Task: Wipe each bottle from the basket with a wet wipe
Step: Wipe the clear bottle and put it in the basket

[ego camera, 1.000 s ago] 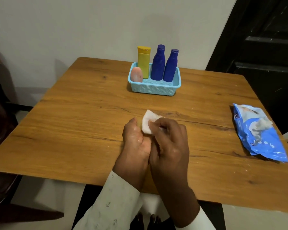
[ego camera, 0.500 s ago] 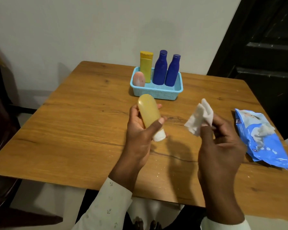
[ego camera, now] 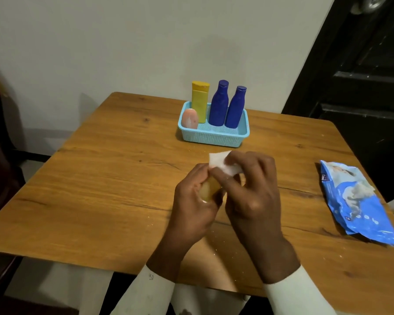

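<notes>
Gripping an amber bottle [ego camera: 208, 190] at frame centre, the left hand [ego camera: 195, 201] curls; the right hand [ego camera: 250, 189] pinches a white wipe [ego camera: 221, 163] against it.

Dim indoor light, soft shadows

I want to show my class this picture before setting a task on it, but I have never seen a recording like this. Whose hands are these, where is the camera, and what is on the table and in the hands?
No machine here: a person wears a camera on the head, looking forward and down, so you see their own two hands. The left hand grips a small amber bottle. The right hand pinches a white wet wipe against the bottle's far end. On the wooden table stands a light blue basket with a yellow bottle, two dark blue bottles and a small pink bottle. At the right lies a blue wipes pack.
</notes>
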